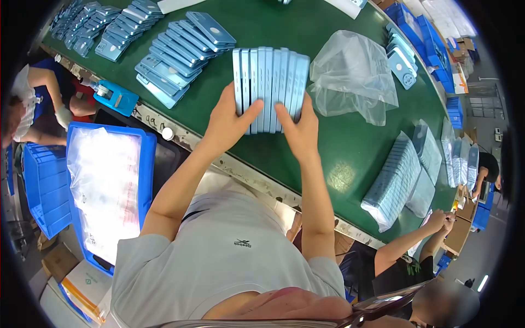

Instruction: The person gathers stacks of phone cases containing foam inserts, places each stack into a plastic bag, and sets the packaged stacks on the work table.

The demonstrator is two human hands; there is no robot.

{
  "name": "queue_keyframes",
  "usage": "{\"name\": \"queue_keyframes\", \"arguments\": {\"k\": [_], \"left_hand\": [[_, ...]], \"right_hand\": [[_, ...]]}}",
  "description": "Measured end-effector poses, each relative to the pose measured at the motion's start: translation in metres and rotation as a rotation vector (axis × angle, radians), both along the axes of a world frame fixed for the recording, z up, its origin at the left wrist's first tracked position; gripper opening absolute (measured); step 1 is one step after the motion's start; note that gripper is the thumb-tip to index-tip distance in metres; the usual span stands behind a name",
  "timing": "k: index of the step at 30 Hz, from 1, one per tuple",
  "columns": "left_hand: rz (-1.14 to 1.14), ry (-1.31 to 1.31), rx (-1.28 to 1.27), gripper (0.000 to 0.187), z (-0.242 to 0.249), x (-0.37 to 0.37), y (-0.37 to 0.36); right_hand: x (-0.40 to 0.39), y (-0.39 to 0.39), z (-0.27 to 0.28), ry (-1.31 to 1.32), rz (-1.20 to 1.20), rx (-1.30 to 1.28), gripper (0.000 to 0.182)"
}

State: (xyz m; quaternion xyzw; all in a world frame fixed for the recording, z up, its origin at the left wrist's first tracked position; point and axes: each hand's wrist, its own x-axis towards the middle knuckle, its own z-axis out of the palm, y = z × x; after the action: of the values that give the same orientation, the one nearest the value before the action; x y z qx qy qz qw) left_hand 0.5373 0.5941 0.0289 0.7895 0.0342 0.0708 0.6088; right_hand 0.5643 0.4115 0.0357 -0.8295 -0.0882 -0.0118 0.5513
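Note:
A row of several light-blue phone back covers (268,74), standing on edge side by side, is squeezed between my two hands over the green table. My left hand (232,117) presses the row's left side, its thumb across the near face. On the opposite side my right hand (299,123) grips it, thumb also on the near face. Left of the row lie fanned stacks of similar covers (175,54). A crumpled clear plastic bag (355,76) rests on the table to the right of my right hand.
Plastic-wrapped bundles (394,180) lie on the green table (262,22) at the right, more covers (403,60) at the far right. A blue tape dispenser (117,98) sits by the table edge. Left of me, a blue bin (145,164) holds plastic bags. Other people work at both sides.

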Motion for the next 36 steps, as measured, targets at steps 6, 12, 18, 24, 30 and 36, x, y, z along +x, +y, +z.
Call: {"name": "queue_keyframes", "arguments": {"k": [6, 12, 18, 24, 30, 36], "left_hand": [[0.032, -0.133, -0.083, 0.073, -0.010, 0.005, -0.003], [-0.095, 0.093, 0.253, 0.075, 0.023, -0.002, 0.016], [-0.300, 0.492, -0.090, 0.078, -0.013, 0.007, 0.020], [-0.347, 0.540, -0.356, 0.081, -0.014, 0.007, 0.004], [-0.326, 0.331, -0.160, 0.071, -0.030, -0.035, 0.011], [0.125, -0.152, 0.651, 0.037, 0.035, -0.187, 0.147]], "right_hand": [[-0.003, 0.009, -0.016, -0.134, 0.016, 0.060, 0.078], [0.001, 0.005, 0.033, -0.055, 0.047, -0.519, 0.074], [0.009, 0.001, 0.014, -0.006, 0.139, -0.611, 0.093], [-0.021, 0.030, 0.023, -0.092, 0.141, -0.956, 0.116], [0.004, 0.018, 0.001, -0.248, 0.158, -1.022, 0.110], [0.004, 0.001, 0.058, -0.145, 0.230, -0.928, 0.103]]}}
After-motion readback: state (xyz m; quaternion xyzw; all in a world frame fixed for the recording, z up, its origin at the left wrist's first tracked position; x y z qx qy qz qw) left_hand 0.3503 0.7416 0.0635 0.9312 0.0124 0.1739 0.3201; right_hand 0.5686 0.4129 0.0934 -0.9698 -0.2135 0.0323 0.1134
